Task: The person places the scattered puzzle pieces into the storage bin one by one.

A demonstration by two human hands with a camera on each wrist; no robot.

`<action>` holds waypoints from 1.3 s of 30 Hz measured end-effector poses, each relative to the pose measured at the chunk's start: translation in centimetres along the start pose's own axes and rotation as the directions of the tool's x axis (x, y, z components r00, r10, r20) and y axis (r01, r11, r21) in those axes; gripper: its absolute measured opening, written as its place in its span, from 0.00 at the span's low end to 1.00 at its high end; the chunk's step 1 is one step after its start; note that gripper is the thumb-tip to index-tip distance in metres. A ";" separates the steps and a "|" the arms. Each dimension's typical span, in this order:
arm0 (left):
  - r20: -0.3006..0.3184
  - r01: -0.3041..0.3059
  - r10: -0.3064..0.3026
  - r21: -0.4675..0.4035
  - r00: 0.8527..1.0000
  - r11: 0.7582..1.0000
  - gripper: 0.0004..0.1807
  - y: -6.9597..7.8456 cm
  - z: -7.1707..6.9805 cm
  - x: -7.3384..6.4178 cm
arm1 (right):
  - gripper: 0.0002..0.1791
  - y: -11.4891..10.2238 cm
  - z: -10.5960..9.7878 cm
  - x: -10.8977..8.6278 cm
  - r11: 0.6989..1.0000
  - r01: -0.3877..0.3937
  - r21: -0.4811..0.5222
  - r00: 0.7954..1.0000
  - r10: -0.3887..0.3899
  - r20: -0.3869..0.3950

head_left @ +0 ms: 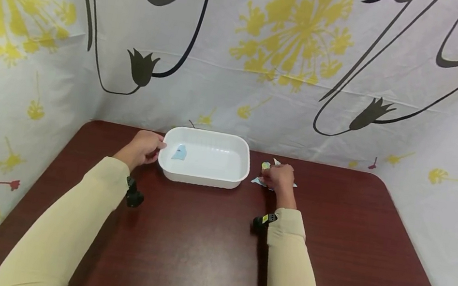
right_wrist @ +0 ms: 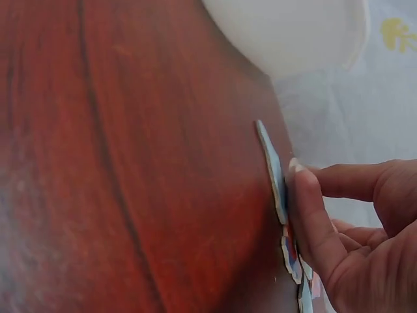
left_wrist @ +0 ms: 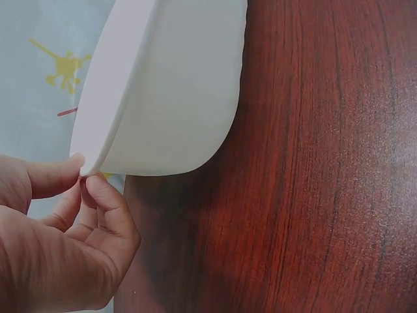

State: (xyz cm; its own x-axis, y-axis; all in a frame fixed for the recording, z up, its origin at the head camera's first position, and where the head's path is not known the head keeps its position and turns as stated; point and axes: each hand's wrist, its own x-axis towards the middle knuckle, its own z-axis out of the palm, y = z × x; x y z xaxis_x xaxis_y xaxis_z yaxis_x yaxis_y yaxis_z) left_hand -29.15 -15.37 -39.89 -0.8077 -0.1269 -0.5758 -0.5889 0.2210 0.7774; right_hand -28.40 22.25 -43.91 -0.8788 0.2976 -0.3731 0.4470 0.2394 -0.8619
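Note:
My left hand [head_left: 146,147] pinches the left rim of a white rectangular tub [head_left: 202,179] between thumb and fingers; the left wrist view shows its thumb [left_wrist: 58,177] on the rim. Inside the tub, near its left end, lies one light blue puzzle piece [head_left: 180,152]. Right of the tub, my right hand [head_left: 279,177] reaches down over several flat, irregular puzzle pieces [head_left: 258,181]. From the right wrist, its fingertips are close together right beside a thin light blue piece [right_wrist: 272,171]. I cannot tell whether they grip one. The hand hides part of the group.
The dark red-brown wooden table [head_left: 192,245] reaches back to a white cloth [head_left: 202,80] with yellow and dark flower prints, which hangs behind and at both sides. The tub stands near the table's back edge. Each wrist wears a small black camera [head_left: 134,193].

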 end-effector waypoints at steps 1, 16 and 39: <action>0.001 -0.003 0.003 0.000 1.000 1.000 0.20 0.0 0.0 0.0 | 0.23 0.0 0.1 0.0 1.000 0.008 -0.018 1.000 -0.008 -0.012; 0.002 -0.016 0.016 0.001 1.000 1.000 0.19 -0.2 0.1 0.0 | 0.20 -0.4 1.2 0.4 0.859 0.057 -0.508 0.976 -0.155 -0.154; 0.007 -0.011 0.011 0.010 1.000 1.000 0.21 0.1 0.2 -0.5 | 0.12 -1.2 -1.2 -0.5 0.957 0.048 -0.286 0.984 -0.095 -0.153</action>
State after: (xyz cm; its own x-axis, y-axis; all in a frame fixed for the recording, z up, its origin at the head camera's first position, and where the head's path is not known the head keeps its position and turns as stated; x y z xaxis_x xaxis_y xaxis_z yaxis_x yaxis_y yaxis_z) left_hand -28.82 -15.06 -39.61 -0.8137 -0.1177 -0.5692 -0.5798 0.2324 0.7809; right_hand -28.28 22.95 -42.25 -0.8816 0.4109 -0.2324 0.4331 0.5081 -0.7445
